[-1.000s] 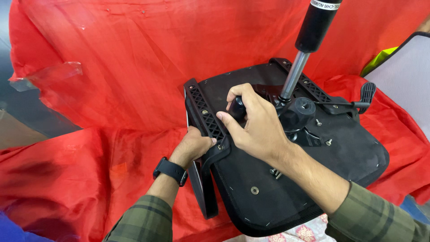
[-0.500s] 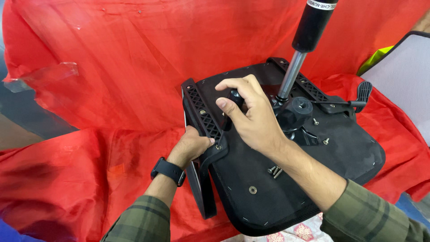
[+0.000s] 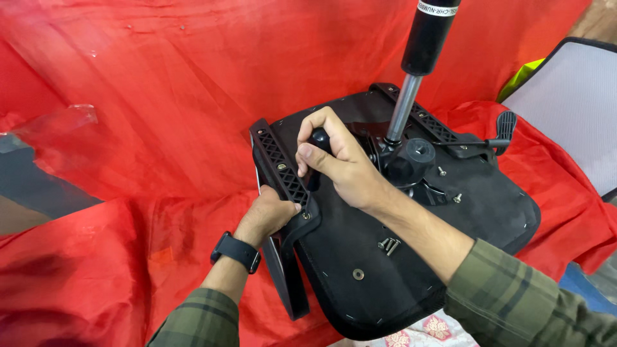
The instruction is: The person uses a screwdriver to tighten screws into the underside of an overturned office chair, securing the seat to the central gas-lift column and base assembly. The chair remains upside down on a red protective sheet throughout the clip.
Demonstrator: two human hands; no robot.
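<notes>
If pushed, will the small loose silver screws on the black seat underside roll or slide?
The small silver screws look light and loose, so a push would probably scatter them. The black seat underside appears tilted, so they may roll downhill.

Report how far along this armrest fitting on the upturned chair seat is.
Done: the mechanism with gas cylinder already sits on the seat underside. In hand: the left hand steadies the armrest bracket while the right hand grips a black-handled tool there. Left: loose screws lie unused.
</notes>
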